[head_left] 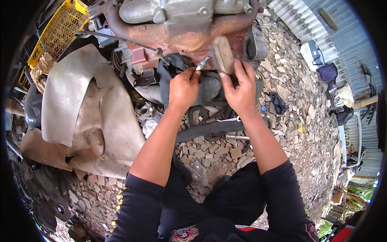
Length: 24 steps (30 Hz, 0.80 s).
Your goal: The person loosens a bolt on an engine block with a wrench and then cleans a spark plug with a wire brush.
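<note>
In my left hand (pixel 184 89), a metal spark plug (pixel 203 62) is pinched between thumb and fingers, tilted up to the right. My right hand (pixel 240 86) grips a worn brush with a wooden back (pixel 223 55), held upright just right of the plug. The brush's left side is blurred, so its bristles do not show clearly, and a small gap separates it from the plug. Both hands are in front of a rusty engine block (pixel 177 34) with a grey metal cover on top. A long wrench (pixel 121 39) rests across the engine's left side.
Stiff tan sheeting (pixel 76 101) lies at left, below a yellow plastic crate (pixel 60 30). A black hose (pixel 213 131) and a chrome wrench (pixel 229 119) lie on broken stones between my arms. Corrugated metal sheets (pixel 346 36) stand at far right.
</note>
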Motion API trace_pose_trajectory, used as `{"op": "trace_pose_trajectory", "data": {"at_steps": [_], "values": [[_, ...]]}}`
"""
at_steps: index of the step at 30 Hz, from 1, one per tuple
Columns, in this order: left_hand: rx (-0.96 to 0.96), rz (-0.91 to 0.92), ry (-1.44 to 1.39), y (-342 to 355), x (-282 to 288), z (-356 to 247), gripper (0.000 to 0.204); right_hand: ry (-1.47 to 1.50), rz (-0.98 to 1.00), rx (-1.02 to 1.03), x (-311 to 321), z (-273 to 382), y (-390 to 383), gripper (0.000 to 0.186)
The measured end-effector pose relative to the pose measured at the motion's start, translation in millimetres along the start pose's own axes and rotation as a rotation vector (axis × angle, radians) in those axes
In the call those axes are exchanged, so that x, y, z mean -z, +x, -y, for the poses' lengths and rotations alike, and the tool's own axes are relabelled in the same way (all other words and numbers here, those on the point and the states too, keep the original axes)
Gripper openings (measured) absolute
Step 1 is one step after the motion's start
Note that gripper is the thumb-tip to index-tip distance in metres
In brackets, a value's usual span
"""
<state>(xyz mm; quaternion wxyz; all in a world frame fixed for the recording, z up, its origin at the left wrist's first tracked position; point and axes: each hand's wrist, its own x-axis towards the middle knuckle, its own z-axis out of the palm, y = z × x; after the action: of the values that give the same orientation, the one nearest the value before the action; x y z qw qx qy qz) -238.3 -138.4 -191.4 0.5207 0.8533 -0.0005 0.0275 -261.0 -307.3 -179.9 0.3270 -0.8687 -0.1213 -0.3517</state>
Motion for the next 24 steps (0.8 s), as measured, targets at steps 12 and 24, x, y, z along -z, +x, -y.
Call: {"op": "trace_pose_trajectory", "data": {"at_steps": [12, 24], "values": [[0.064, 0.123, -0.084, 4.2, -9.0, 4.8, 0.033, 0.091, 0.036, -0.03, -1.6, 0.0, -4.9, 0.047], [0.088, 0.138, -0.238, 7.0, -14.8, 15.0, 0.037, 0.094, 0.01, 0.03, -5.7, 2.2, 0.1, 0.044]]}}
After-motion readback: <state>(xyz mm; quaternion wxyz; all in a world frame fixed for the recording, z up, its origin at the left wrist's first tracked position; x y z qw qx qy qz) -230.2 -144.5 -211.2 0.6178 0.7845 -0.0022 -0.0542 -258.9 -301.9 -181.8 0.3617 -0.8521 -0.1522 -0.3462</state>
